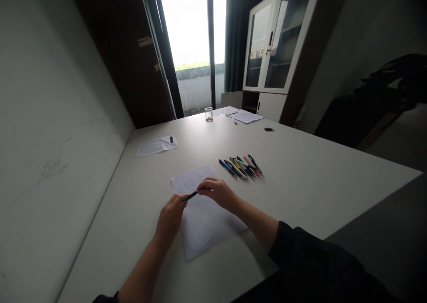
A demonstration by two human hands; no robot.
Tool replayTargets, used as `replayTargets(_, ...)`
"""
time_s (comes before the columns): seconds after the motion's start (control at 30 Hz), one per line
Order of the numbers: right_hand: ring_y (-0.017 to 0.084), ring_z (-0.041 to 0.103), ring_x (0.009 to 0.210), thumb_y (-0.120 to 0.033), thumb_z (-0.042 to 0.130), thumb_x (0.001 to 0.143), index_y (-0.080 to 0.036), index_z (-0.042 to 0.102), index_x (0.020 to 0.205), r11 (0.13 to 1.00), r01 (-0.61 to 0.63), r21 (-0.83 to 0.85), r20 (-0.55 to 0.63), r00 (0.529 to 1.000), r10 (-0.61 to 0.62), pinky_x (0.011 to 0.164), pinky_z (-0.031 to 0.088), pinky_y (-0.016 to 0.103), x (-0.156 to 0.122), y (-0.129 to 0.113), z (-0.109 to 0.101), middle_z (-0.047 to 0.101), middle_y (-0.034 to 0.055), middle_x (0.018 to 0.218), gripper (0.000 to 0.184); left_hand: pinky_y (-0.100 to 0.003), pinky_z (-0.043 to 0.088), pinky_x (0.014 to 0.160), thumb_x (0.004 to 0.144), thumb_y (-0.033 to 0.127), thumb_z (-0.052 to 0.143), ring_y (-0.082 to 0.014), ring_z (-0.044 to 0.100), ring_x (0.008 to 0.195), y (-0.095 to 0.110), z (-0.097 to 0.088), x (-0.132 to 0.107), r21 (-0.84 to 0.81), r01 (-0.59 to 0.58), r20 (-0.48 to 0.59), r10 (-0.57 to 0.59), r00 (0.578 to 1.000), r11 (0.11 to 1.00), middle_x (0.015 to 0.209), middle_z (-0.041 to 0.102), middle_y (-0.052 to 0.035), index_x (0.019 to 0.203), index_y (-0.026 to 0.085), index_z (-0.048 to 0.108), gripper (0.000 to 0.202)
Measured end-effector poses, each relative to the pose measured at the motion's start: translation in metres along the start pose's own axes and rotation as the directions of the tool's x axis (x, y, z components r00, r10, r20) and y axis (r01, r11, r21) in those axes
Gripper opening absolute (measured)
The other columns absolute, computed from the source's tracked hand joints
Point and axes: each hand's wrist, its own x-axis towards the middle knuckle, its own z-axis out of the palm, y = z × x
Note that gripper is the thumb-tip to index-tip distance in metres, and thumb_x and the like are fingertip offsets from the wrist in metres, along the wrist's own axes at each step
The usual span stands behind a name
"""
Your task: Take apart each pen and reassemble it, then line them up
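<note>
Between my two hands is a dark green pen point(191, 196), held slantwise over a sheet of paper point(210, 223). My left hand point(171, 212) is closed on the pen's lower left end. At the upper right end, the fingers of my right hand point(216, 191) pinch it. Handwritten lines cover the top of the sheet, and its lower part looks blank. Past my right hand, several pens point(240, 167) in blue, white, yellow, green, pink and black lie side by side in a loose row.
All this rests on a white table point(300, 174). A clear glass point(208, 114) stands at its far edge, beside papers point(246, 116) and a pen point(234, 121). Another sheet point(155, 147) lies at left, near the wall. A round cable hole point(268, 129) is at right.
</note>
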Motion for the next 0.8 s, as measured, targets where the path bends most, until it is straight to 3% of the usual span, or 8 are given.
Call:
replayTargets(0.27, 0.015, 0.063, 0.074, -0.033, 0.065, 0.089, -0.02, 0.072, 0.089, 0.994, 0.039, -0.098, 0.048, 0.998, -0.035, 0.073, 0.048, 0.026, -0.0013, -0.0016, -0.0007, 0.07, 0.0043, 0.083, 0.015, -0.027, 0.05, 0.077, 0.094, 0.019, 0.047, -0.0164, 0.064, 0.083, 0.0041, -0.0033, 0.0009, -0.006, -0.011, 0.012, 0.011, 1.0, 1.0, 0.095, 0.067, -0.0033, 0.111, 0.027, 0.063, 0.025)
replayTargets(0.5, 0.013, 0.058, 0.062, -0.043, 0.047, 0.098, -0.017, 0.067, 0.067, 0.972, 0.052, -0.23, 0.125, 0.992, -0.023, 0.069, 0.045, 0.026, -0.0026, 0.0002, -0.001, 0.065, 0.0041, 0.068, 0.045, -0.029, 0.05, 0.081, 0.094, 0.019, 0.047, -0.0171, 0.065, 0.089, 0.0049, -0.0031, 0.0011, -0.034, -0.041, 0.034, 0.042, 0.999, 0.999, 0.099, 0.067, -0.004, 0.112, 0.027, 0.063, 0.026)
replayTargets(0.6, 0.014, 0.06, 0.068, -0.041, 0.05, 0.097, -0.018, 0.071, 0.082, 0.981, 0.015, -0.196, 0.096, 0.995, 0.004, 0.073, 0.047, 0.027, -0.0025, -0.0011, -0.0034, 0.067, 0.004, 0.074, 0.035, -0.028, 0.051, 0.08, 0.093, 0.019, 0.047, -0.0169, 0.065, 0.087, 0.0054, -0.0033, 0.0017, -0.03, -0.04, 0.02, 0.041, 0.999, 0.999, 0.099, 0.068, -0.0039, 0.112, 0.027, 0.064, 0.027)
replayTargets(0.67, 0.015, 0.062, 0.072, -0.042, 0.061, 0.09, -0.02, 0.069, 0.102, 0.992, -0.025, -0.126, 0.071, 0.997, 0.035, 0.072, 0.049, 0.026, -0.0026, -0.0016, -0.005, 0.068, 0.0034, 0.081, 0.026, -0.028, 0.052, 0.079, 0.093, 0.02, 0.048, -0.0171, 0.066, 0.087, 0.0053, -0.0037, 0.0024, -0.023, -0.038, 0.008, 0.038, 0.999, 0.999, 0.099, 0.068, -0.0038, 0.112, 0.028, 0.065, 0.027)
replayTargets(0.7, 0.015, 0.062, 0.073, -0.042, 0.067, 0.086, -0.021, 0.067, 0.109, 0.996, -0.039, -0.084, 0.067, 0.997, 0.045, 0.072, 0.05, 0.026, -0.0026, -0.0017, -0.0055, 0.068, 0.0031, 0.084, 0.032, -0.028, 0.052, 0.079, 0.093, 0.019, 0.048, -0.0173, 0.066, 0.087, 0.0051, -0.004, 0.0026, -0.023, -0.038, 0.005, 0.038, 0.999, 0.999, 0.1, 0.068, -0.0038, 0.112, 0.028, 0.065, 0.027)
replayTargets(0.8, 0.015, 0.063, 0.074, -0.036, 0.071, 0.083, -0.022, 0.067, 0.107, 0.999, -0.012, -0.042, 0.077, 0.997, 0.015, 0.073, 0.051, 0.025, -0.003, -0.0013, -0.0054, 0.069, 0.0032, 0.088, 0.028, -0.028, 0.052, 0.079, 0.093, 0.019, 0.048, -0.0175, 0.066, 0.087, 0.0039, -0.0044, 0.0023, -0.018, -0.037, -0.003, 0.036, 0.999, 0.999, 0.098, 0.068, -0.0039, 0.111, 0.027, 0.065, 0.027)
